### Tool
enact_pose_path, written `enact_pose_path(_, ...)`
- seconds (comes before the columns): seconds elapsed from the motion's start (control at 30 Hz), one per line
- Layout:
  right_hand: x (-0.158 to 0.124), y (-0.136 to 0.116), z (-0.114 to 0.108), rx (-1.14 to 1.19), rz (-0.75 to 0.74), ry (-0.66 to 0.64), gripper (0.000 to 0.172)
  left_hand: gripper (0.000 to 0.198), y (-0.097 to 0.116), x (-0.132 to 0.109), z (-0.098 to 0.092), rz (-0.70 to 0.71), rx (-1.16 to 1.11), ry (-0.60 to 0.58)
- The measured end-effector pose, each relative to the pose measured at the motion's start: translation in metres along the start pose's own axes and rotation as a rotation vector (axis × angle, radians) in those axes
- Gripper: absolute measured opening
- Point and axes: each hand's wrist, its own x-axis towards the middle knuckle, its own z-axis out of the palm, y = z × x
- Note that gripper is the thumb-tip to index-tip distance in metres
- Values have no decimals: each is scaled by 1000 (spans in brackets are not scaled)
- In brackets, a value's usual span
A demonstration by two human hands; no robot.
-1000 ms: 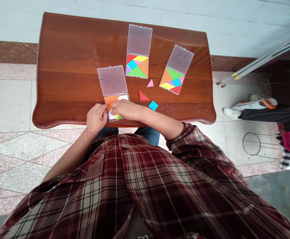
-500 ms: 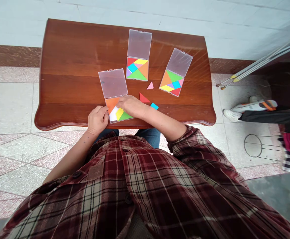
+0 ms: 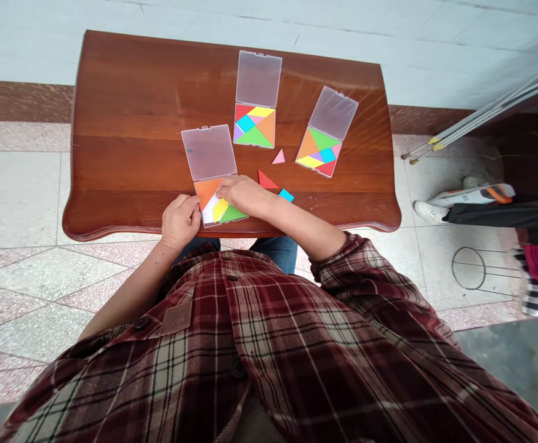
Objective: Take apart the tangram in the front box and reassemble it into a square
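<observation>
Yellow tangram triangle [image 3: 220, 210] and green tangram triangle [image 3: 232, 214] already lie in our open plastic case [image 3: 208, 152] on the bench [image 3: 135, 123]; left hand [image 3: 181, 221] curled at its edge, right hand [image 3: 245, 194] fingertips down on the pieces, no clear pinch.

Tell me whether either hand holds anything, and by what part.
Cannot tell: the right hand and left hand both touch the open tangram case near its orange piece, but no clear grip shows.
</observation>
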Motion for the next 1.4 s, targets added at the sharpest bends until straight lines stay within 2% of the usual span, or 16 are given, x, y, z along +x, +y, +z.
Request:
enact_pose_path(0.1, -1, -2, -1, -23, 3, -1, 34, 30, 0, 0, 0, 9, 19, 14)
enact_pose_path(0.33, 2, 1, 13, -31, -47, 23, 31, 32, 0, 0, 0, -9, -1, -12)
enact_pose_path(0.57, -5, 2, -2, -26, 51, 10, 30, 32, -1, -1, 0, 1, 27, 0)
enact_pose_path(0.8, -2, -4, -2, -124, 6, -26, 27, 33, -1, -1, 0, 19, 61, -1)
enact_pose_path(1.1, 3, 2, 0, -139, -18, -33, 25, 33, 0, -2, -1, 7, 51, -5)
enact_pose_path(1.23, -1, -7, -3, -104, -35, -17, 19, 33, 0, -2, -1, 11, 52, -4)
enact_pose_path(1.4, -2, -24, -8, -112, -31, -103, 26, 33, 1, -1, -1, 11, 50, -8)
